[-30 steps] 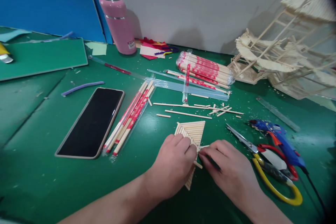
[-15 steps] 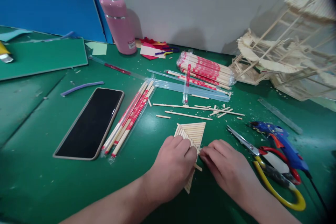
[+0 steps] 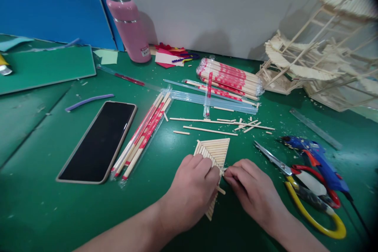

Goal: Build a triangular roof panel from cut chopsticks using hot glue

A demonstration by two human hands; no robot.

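A flat panel of glued wooden sticks [image 3: 216, 150] lies on the green table [image 3: 44, 201] in front of me. My left hand [image 3: 190, 193] presses down on its near half and covers most of it. My right hand [image 3: 254, 193] sits at the panel's right edge, fingertips pinched on a short wooden stick [image 3: 221, 190] that juts from the panel. Whether the stick is stuck to the panel, I cannot tell.
A phone [image 3: 99, 141] and wrapped chopsticks [image 3: 141, 136] lie to the left. Loose sticks [image 3: 209, 130] and a chopstick bundle [image 3: 230, 78] lie beyond the panel. Scissors [image 3: 307, 193] and a blue glue gun [image 3: 315, 159] are at the right. A pink bottle [image 3: 130, 27] and a stick model [image 3: 321, 59] stand behind.
My right hand has slid slightly left, closing in on the panel's edge. My left hand stays pressed on the panel. The view shifted a little.
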